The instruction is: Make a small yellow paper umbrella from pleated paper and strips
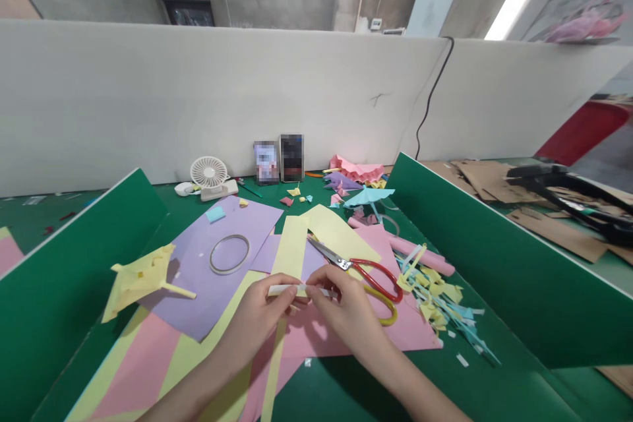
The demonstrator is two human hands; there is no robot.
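Between my two hands, over the sheets of coloured paper, is a narrow pale paper strip [283, 289]; whether it is rolled or folded I cannot tell. My left hand [264, 306] pinches its left part between thumb and fingers. My right hand [341, 300] pinches it close to the other thumb, fingers curled and partly hiding it. Just beyond the right hand lie scissors [378, 279] with one red and one yellow handle, blades apart. Under the hands are a yellow paper strip [291, 247] and pink paper [410, 333].
A tape roll [229, 254] lies on purple paper [198, 316]. Beside it is a folded yellow paper umbrella [141, 277]; a blue one [368, 198] stands behind right. Paper scraps [438, 303] litter the right. Green panels [475, 257] flank the workspace; a fan [208, 175] and two phones [291, 158] stand behind.
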